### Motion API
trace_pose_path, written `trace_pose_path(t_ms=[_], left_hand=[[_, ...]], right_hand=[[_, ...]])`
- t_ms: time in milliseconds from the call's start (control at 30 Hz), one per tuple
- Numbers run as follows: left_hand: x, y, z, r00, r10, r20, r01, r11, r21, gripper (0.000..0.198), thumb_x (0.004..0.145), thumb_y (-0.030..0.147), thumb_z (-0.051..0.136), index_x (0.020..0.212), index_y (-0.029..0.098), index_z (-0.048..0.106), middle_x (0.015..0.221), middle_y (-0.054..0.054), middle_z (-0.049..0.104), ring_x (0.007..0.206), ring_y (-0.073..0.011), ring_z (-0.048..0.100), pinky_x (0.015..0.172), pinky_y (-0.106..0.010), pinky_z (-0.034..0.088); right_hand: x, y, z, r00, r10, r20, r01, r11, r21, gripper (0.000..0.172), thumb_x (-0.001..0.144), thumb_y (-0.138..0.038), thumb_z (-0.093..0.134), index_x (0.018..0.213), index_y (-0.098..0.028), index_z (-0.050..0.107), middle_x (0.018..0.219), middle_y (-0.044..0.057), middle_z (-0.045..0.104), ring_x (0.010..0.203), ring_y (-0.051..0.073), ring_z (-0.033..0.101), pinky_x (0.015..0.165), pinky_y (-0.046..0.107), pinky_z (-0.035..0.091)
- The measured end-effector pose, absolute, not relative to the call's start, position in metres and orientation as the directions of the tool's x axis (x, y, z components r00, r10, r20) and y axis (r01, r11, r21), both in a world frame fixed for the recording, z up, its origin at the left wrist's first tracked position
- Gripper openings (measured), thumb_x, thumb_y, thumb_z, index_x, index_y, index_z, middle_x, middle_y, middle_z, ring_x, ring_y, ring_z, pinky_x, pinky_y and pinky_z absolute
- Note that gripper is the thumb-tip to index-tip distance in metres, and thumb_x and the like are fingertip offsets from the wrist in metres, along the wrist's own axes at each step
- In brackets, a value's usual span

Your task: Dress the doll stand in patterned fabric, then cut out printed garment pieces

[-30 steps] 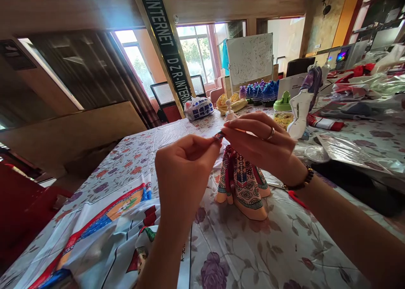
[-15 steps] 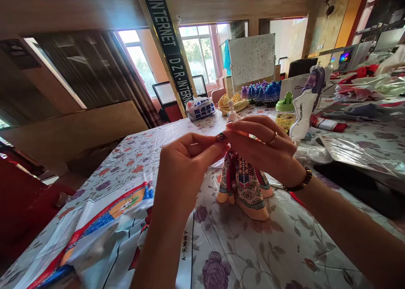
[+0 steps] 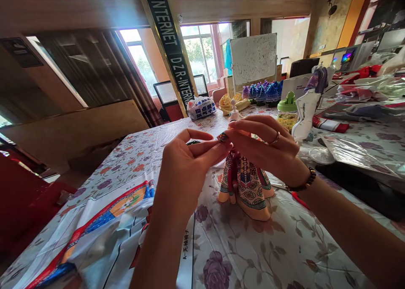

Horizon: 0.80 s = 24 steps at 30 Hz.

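Both hands meet at the middle of the view, in front of the upper part of a small dress form (image 3: pixel 234 114). My left hand (image 3: pixel 186 166) pinches the end of a small patterned strip of cloth (image 3: pixel 222 137) between thumb and fingers; its index finger is lifted off. My right hand (image 3: pixel 265 147), with a ring and a bead bracelet, grips the same strip between thumb and fingertips. Below my hands a patterned doll's skirt (image 3: pixel 249 187) in red, cream and dark colours flares out on the table. My fingers hide the waist of the form.
Printed fabric (image 3: pixel 107 234) lies on the flowered tablecloth (image 3: pixel 218 268) at left. On the right are a jar with a green lid (image 3: pixel 287 112), a white mannequin (image 3: pixel 305 114), black cloth (image 3: pixel 357 187) and plastic packaging (image 3: pixel 357 154). Several blue-purple doll dresses (image 3: pixel 264 91) stand behind.
My left index finger has lifted away from the cloth strip, while the thumb and other fingers stay at it. My right hand keeps nearly the same place; the view has shifted slightly.
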<state>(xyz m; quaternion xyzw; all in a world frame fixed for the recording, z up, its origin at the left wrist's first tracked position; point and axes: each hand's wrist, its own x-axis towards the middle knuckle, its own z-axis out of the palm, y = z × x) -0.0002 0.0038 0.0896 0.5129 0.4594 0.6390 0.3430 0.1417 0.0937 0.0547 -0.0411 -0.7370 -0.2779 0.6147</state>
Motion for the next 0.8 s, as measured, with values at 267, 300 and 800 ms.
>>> trace_pose_path(t_ms=[267,300,800], left_hand=[[-0.001,0.0027,0.0902,-0.249,0.903,0.349,0.067,-0.343,0.937,0.025,0.066,0.014,0.076,0.076,0.016,0.054,0.067,-0.002,0.075,0.067,-0.0157,0.072,0.064,-0.021,0.058],[-0.0007,0.0022,0.0903,-0.253,0.902,0.349,0.074,-0.341,0.937,0.025,0.066,0.015,0.076,0.076,0.017,0.054,0.067,-0.002,0.075,0.067,-0.0163,0.072,0.064,-0.022,0.058],[-0.0003,-0.0004,0.091,-0.236,0.91,0.342,0.092,-0.33,0.94,0.025,0.068,0.015,0.074,0.079,0.018,0.052,0.064,-0.001,0.074,0.071,-0.0177,0.072,0.065,-0.022,0.058]], right_hand=[[0.1411,0.0956,0.0555,-0.249,-0.331,0.91,0.406,0.818,0.409,0.026,0.074,-0.011,0.068,0.099,-0.018,0.065,0.096,0.004,0.067,0.092,0.015,0.06,0.079,0.028,0.057],[0.141,0.0958,0.0553,-0.248,-0.324,0.913,0.402,0.823,0.401,0.028,0.074,-0.011,0.069,0.101,-0.018,0.065,0.097,0.004,0.067,0.092,0.015,0.06,0.079,0.028,0.057],[0.1426,0.0957,0.0558,-0.296,-0.351,0.889,0.419,0.788,0.451,0.026,0.074,-0.011,0.069,0.099,-0.015,0.064,0.101,0.006,0.067,0.095,0.015,0.06,0.082,0.028,0.057]])
